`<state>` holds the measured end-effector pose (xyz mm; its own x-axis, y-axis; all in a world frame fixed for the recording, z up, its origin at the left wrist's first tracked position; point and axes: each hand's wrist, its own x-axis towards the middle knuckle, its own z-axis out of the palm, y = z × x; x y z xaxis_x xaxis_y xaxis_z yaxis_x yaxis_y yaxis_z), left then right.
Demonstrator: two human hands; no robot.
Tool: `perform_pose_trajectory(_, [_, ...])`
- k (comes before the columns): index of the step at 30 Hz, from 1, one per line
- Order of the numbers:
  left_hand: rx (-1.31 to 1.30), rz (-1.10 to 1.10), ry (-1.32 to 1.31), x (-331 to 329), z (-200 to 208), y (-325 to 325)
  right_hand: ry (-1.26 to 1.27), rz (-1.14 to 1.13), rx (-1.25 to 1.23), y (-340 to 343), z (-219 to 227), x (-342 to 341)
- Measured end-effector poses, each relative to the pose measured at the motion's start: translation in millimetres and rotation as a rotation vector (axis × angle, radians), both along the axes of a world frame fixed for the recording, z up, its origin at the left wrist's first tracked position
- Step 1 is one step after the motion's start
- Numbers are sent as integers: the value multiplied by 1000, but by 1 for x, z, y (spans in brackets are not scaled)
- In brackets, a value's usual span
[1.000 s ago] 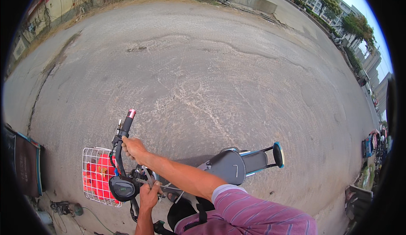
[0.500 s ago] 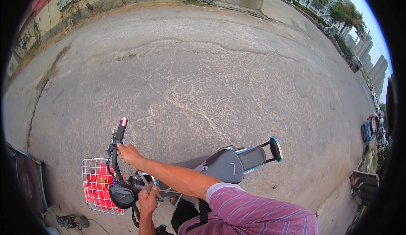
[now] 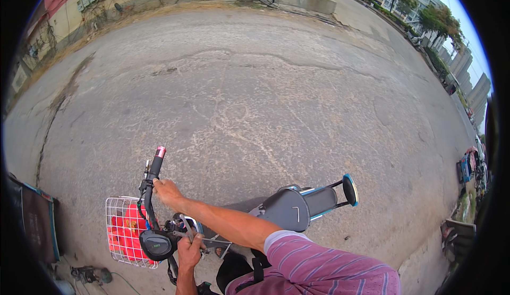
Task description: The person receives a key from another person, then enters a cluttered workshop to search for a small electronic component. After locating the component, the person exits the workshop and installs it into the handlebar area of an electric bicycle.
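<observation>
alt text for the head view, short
A person in a striped shirt stands beside an electric bicycle on cracked pavement, right hand on the handlebar and left hand at the near grip. A white wire basket holds something red.

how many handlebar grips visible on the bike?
1. The black handlebar grip with a pink end sticks up above the right hand, uncovered. The other end is hidden under the left hand, beside the white wire basket.
</observation>
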<state>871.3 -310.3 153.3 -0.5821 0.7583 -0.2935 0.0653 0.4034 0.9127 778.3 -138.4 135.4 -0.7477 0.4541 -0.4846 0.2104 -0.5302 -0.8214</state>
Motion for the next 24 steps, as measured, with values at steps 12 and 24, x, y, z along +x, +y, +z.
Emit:
perform_pose_trajectory(12, [-21,-31,51,2,2,3,24,2,-31,6,21,14])
perform_pose_trajectory(24, [-109,-87,1,-8,5,-4,-13,-67,-166,-1,32,12])
